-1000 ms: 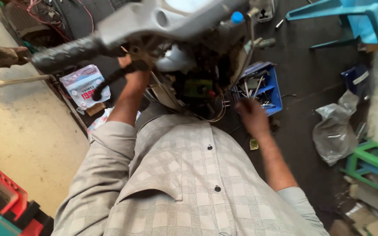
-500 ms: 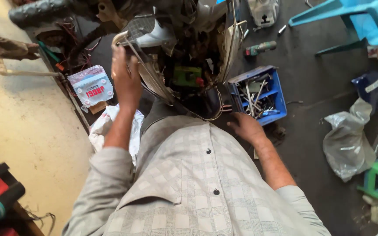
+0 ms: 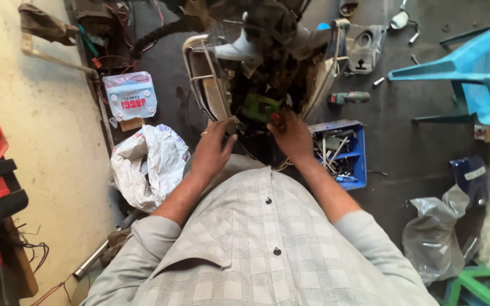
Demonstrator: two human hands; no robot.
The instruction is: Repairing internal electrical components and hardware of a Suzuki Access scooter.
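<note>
I look down on a stripped scooter front (image 3: 267,34) with wires and a green part (image 3: 259,106) showing inside. My left hand (image 3: 211,150) reaches to the left edge of the opening, fingers resting against the pale panel and metal rack (image 3: 199,73), holding nothing that I can see. My right hand (image 3: 293,136) is curled right beside the green part around a small red-ended tool (image 3: 276,118); most of that tool is hidden by the fingers. My checked grey shirt (image 3: 267,249) fills the bottom of the view.
A blue tray (image 3: 358,153) of loose metal tools lies right of my right hand. A power drill (image 3: 350,97) and a blue plastic chair (image 3: 472,73) are further right. A crumpled white bag (image 3: 148,164) and a packet (image 3: 130,96) lie left, and a clear bag (image 3: 438,232) lower right.
My left hand came down from higher on the scooter to the panel edge. My right hand moved from beside the blue tray up to the green part.
</note>
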